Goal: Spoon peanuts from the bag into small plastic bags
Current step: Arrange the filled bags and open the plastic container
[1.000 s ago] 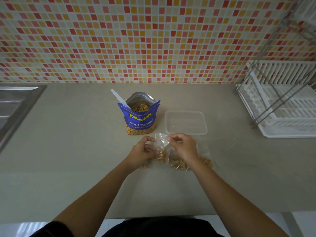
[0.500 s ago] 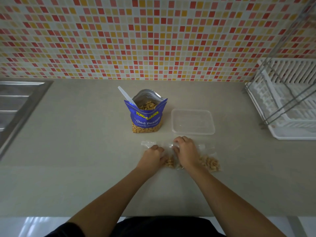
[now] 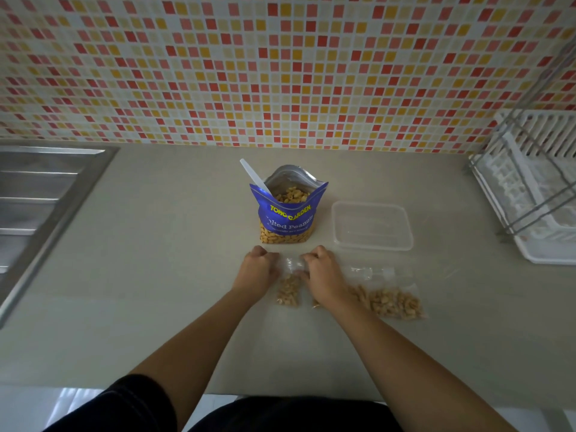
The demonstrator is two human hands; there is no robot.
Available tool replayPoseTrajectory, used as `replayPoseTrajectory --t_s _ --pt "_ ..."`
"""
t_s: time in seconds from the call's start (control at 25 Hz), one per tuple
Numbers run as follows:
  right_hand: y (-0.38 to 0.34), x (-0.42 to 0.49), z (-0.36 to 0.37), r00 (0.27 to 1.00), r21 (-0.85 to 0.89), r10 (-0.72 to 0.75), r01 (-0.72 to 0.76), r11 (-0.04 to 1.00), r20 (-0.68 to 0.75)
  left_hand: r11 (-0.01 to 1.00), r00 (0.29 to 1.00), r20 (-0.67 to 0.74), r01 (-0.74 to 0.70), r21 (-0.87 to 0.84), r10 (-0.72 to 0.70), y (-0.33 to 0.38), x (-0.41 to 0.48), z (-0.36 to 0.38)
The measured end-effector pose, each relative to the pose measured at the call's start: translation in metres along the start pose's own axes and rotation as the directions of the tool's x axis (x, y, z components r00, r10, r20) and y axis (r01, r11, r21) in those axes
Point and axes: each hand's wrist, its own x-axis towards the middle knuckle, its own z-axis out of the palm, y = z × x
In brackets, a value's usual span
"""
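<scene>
A blue peanut bag [image 3: 288, 218] stands open on the counter, and a white spoon [image 3: 252, 175] sticks out of its left side. In front of it lies a small clear plastic bag [image 3: 290, 288] with peanuts in its lower half. My left hand [image 3: 256, 272] and my right hand [image 3: 321, 272] press down on this bag's top edge, one at each side, with fingers curled. Two more small filled bags [image 3: 389, 299] lie to the right, partly under my right wrist.
A clear plastic container [image 3: 372, 226] sits right of the peanut bag. At the far right stands a white dish rack [image 3: 536, 194]. A steel sink drainer [image 3: 40, 201] borders the counter at the left. A tiled wall rises behind.
The small bag was lifted between both hands a second ago; now it lies flat on the counter with both hands pressing its top edge. The head camera has shifted.
</scene>
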Motion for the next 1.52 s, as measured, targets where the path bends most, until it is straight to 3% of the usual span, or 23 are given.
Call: replayPoseTrajectory --t_s 0.16,0.28,0.36,0.44,0.52,0.6,0.8,1.0,1.16,1.52 --pt "-0.003 -0.002 0.000 0.999 -0.022 -0.032 0.031 0.999 -0.041 0.998 0.998 -0.053 -0.024 -0.062 0.021 0.005 0.001 0.003" --pt "-0.007 -0.009 -0.001 0.992 0.230 0.048 -0.020 0.973 -0.116 0.921 0.993 -0.066 0.063 -0.384 -0.095 0.003 -0.003 -0.002" --pt "-0.010 -0.014 -0.005 0.977 0.571 0.192 -0.108 0.814 -0.088 0.780 0.989 0.011 0.122 -0.614 -0.146 0.000 -0.005 -0.009" --pt "-0.014 -0.016 -0.006 0.964 0.793 0.260 -0.116 0.598 -0.055 0.639 0.987 0.078 0.151 -0.754 -0.142 -0.003 -0.007 -0.017" --pt "-0.019 -0.017 -0.007 0.953 0.868 0.295 -0.095 0.487 -0.061 0.567 0.987 0.123 0.158 -0.808 -0.100 0.000 -0.008 -0.026" --pt "-0.024 -0.017 -0.009 0.947 0.886 0.311 -0.075 0.458 -0.080 0.585 0.992 0.111 0.122 -0.802 -0.055 0.004 -0.007 -0.032" --pt "-0.032 -0.017 -0.012 0.939 0.878 0.315 -0.031 0.477 -0.138 0.769 1.000 0.006 -0.016 -0.639 0.026 0.012 -0.002 -0.038" --pt "-0.037 -0.019 -0.013 0.928 0.798 0.314 -0.033 0.601 -0.198 0.883 0.994 -0.058 -0.110 -0.456 0.094 0.014 0.001 -0.033" --pt "-0.040 -0.020 -0.012 0.911 0.664 0.336 -0.098 0.741 -0.240 0.912 0.986 -0.081 -0.166 -0.374 0.146 0.015 0.002 -0.031" --pt "-0.040 -0.024 -0.019 0.903 0.605 0.338 -0.118 0.788 -0.265 0.906 0.993 -0.032 -0.117 -0.408 0.114 -0.002 0.006 -0.032"
